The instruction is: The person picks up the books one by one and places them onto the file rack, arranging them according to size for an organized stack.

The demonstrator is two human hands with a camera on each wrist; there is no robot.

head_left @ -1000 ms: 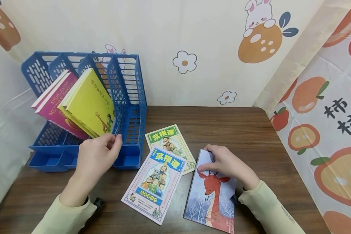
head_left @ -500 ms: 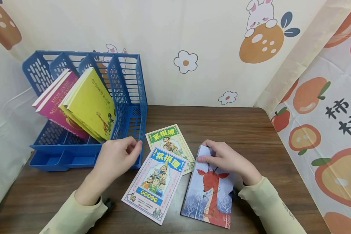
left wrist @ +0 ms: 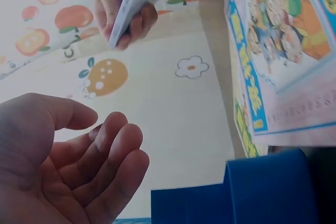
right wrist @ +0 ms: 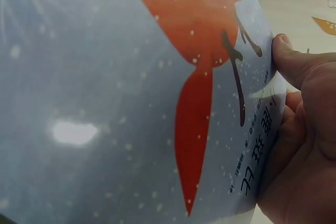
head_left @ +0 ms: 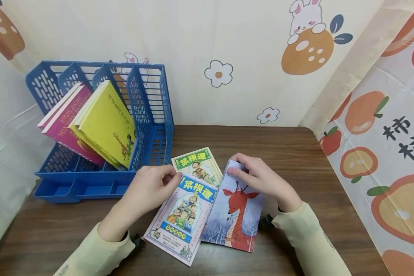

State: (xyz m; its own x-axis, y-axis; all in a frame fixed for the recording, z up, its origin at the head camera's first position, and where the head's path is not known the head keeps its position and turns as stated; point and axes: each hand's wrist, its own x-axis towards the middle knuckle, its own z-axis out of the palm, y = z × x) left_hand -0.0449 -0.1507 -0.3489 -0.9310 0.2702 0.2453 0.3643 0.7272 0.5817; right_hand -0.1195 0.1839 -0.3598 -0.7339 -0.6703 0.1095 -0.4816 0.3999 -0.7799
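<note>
My right hand [head_left: 260, 178] grips the top edge of a book [head_left: 236, 218] with a red deer on a bluish cover, thumb on the front and fingers behind it. In the right wrist view the deer cover [right wrist: 121, 103] fills most of the frame. My left hand [head_left: 155, 186] hovers near the top left corner of a booklet with a blue title band [head_left: 181, 218]. Its fingers curl loosely around nothing, as the left wrist view of the hand [left wrist: 89, 156] shows. A green-titled booklet [head_left: 201, 166] lies partly under the blue one, and the deer book overlaps both in the head view.
A blue slotted file rack [head_left: 155, 142] stands at the back left. Its left compartments hold a magenta book [head_left: 67, 122] and yellow books [head_left: 105, 119], leaning. Printed curtains rise behind and beside the wooden table [head_left: 279, 145].
My right hand has lifted the deer book and carried it left and away from me, over the edges of the booklets. My left hand has moved right from the rack toward the booklets.
</note>
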